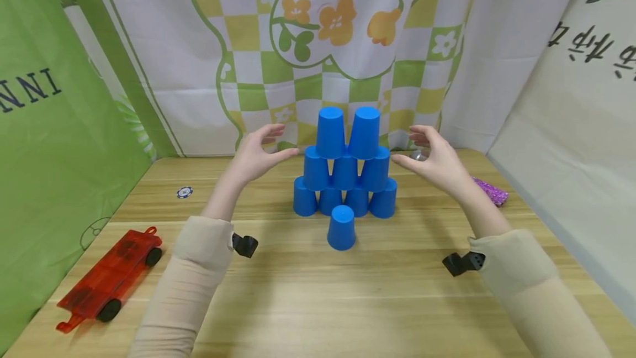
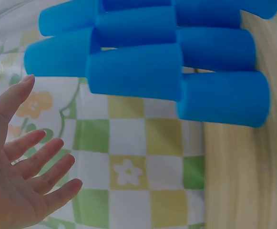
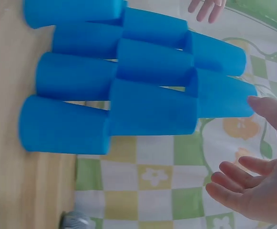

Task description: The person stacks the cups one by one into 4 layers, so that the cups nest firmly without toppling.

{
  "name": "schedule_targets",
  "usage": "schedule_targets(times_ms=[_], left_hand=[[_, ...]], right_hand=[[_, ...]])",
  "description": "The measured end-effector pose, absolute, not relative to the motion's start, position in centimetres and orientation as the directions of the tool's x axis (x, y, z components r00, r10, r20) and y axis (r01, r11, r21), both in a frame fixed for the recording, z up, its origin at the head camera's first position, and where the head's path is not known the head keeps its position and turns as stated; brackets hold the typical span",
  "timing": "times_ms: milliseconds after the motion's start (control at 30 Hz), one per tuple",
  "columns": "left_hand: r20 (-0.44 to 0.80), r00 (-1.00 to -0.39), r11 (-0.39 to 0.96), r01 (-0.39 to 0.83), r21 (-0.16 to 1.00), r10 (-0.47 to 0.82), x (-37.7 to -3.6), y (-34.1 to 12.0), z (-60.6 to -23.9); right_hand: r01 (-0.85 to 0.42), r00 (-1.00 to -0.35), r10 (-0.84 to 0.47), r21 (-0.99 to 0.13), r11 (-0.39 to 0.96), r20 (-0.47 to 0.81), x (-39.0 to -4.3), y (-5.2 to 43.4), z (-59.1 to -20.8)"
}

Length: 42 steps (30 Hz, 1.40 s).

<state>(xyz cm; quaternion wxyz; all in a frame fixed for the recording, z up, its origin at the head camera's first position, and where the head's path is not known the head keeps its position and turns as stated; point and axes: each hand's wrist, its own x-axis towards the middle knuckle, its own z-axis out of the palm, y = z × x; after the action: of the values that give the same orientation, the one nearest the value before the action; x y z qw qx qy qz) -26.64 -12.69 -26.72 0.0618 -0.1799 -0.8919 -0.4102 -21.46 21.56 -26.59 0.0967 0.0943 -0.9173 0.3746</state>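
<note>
Blue plastic cups, all upside down, form a stack of three tiers (image 1: 345, 168) on the wooden table, with two cups in the top tier. In front of the stack a single blue cup (image 1: 341, 228) stands by itself, also upside down. My left hand (image 1: 256, 153) hovers left of the stack, fingers spread and thumb toward the cups, holding nothing. On the other side my right hand (image 1: 431, 158) mirrors it, apart from the cups and holding nothing. Both wrist views show each palm (image 2: 14, 181) beside the tiers with a gap at the fingers (image 3: 233, 179).
A red transparent toy wagon (image 1: 111, 278) with black wheels sits at the left. Behind it lies a round chip (image 1: 185, 192). A glittery purple object (image 1: 491, 191) is at the right, partly behind my forearm. A patterned curtain (image 1: 308, 82) hangs at the table's back edge.
</note>
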Motion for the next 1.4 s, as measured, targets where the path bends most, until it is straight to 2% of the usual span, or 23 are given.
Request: schedule_targets(times_ms=[400, 667, 1067, 1400], left_hand=[[0.114, -0.959, 0.601, 0.254, 0.758, 0.261, -27.4, -14.3, -32.7], [0.104, -0.952, 0.529, 0.249, 0.811, 0.289, -28.1, -14.3, -36.1], [0.06, -0.935, 0.503, 0.242, 0.83, 0.35, -28.6, -12.6, -38.1], [0.07, -0.928, 0.47, 0.249, 0.847, 0.365, -29.0, -11.8, -38.6]], right_hand=[[-0.23, -0.97, -0.223, -0.642, 0.731, 0.094, -20.0, 21.4, -29.8], [-0.281, -0.948, -0.31, -0.644, 0.711, 0.072, -19.5, 20.5, -32.0], [-0.368, -0.896, -0.437, -0.677, 0.638, 0.076, -20.4, 17.9, -34.7], [-0.388, -0.887, -0.451, -0.698, 0.601, 0.105, -20.9, 15.7, -36.2]])
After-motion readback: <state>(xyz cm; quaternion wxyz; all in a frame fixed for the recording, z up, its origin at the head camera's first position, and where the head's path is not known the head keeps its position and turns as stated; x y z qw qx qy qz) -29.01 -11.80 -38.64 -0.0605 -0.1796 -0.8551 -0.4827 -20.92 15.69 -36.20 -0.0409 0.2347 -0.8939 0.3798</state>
